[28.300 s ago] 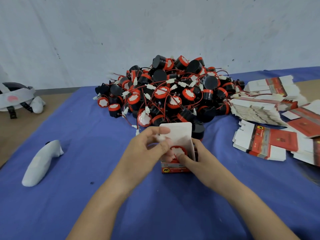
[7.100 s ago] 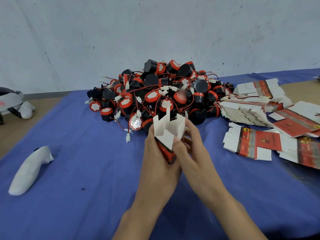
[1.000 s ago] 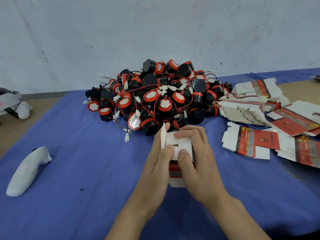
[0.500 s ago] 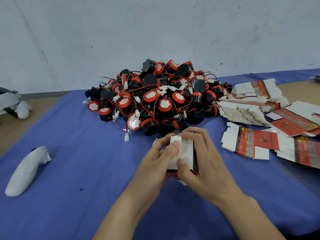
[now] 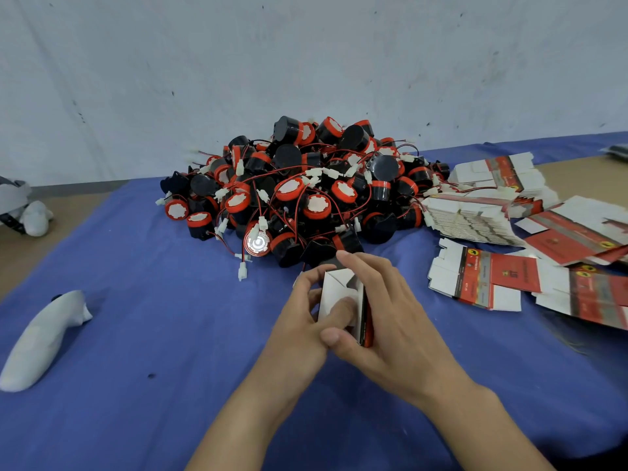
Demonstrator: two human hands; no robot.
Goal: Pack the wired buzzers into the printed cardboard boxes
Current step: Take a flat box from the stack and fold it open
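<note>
Blue cloth (image 5: 153, 334), hands (image 5: 295, 334) gripping box (image 5: 334, 292), print illegible

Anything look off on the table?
One buzzer at the front shows a shiny silver face; others show white, so a sticker may be missing. Flat boxes on the right lie fanned askew. The box in the left hand and right hand looks fine.

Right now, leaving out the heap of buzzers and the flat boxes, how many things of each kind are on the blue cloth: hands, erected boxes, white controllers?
2 hands: left hand, right hand
1 erected box, held by both hands
1 white controller, lying on the blue cloth
Total: 4
</note>
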